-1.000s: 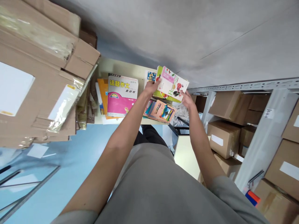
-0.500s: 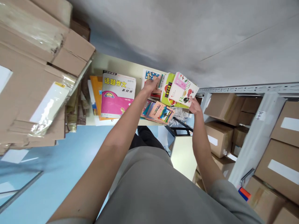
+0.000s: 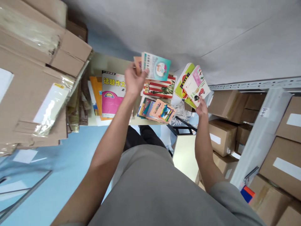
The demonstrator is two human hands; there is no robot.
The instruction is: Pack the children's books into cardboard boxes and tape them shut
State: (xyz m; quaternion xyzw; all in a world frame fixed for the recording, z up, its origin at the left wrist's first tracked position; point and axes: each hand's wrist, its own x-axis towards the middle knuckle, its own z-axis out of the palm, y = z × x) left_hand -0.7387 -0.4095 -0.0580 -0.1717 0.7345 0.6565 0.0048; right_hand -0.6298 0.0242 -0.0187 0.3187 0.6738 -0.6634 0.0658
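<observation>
My left hand (image 3: 135,78) is closed on books, a teal-and-white book (image 3: 157,67) with an orange one partly hidden behind it. They are held above a book with red stripes and the Statue of Liberty (image 3: 162,88), which lies on the table. My right hand (image 3: 201,107) grips the lower corner of a white-and-pink book (image 3: 197,86) together with a yellow-green book (image 3: 184,83) behind it. Below the striped book lies a fanned pile of small books, an orange one (image 3: 162,111) on top. A large pink-and-grey book (image 3: 110,97) rests farther left on orange books.
Flattened cardboard boxes (image 3: 30,88) are stacked high at the left. On the right a metal shelf post (image 3: 261,122) stands among boxes (image 3: 223,135). A cream board (image 3: 184,153) and shredded white paper (image 3: 182,113) are near the table's right end. A grey wall rises behind.
My left hand has lifted the teal book and an orange one up and left, uncovering the striped book. My right hand has shifted right with its two books.
</observation>
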